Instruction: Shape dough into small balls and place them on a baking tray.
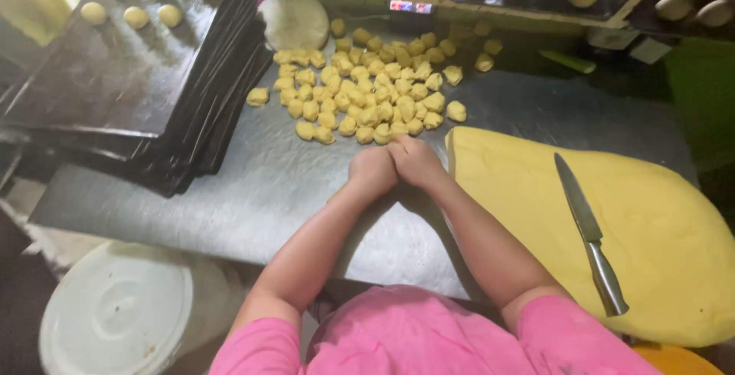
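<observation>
Fingers curled under on both hands: the left hand [373, 170] and right hand [416, 159] are pressed knuckle to knuckle on the surface [268, 183], palms down. Whether each cups a piece of dough beneath it I cannot tell; the palms hide whatever is there.

At ten o'clock from the hands sits a stack of black trays [145, 84], the top one carrying six rounded balls [145, 3] at its far end. The stack overhangs the surface's left edge, and I'd judge a careless elbow could shift it or skid the top tray. Low at eight o'clock stands a white bucket [126, 310].

At twelve o'clock, just beyond the knuckles, lies the heap of cut pieces [371, 84]. They touch one another, so they may well stick together if left.

At three o'clock spreads the big yellow slab [612, 222], with a knife [588, 229] resting on it, blade pointing away, handle near the front edge. That's the worry: a right forearm swinging out could catch the handle and knock it off.
</observation>
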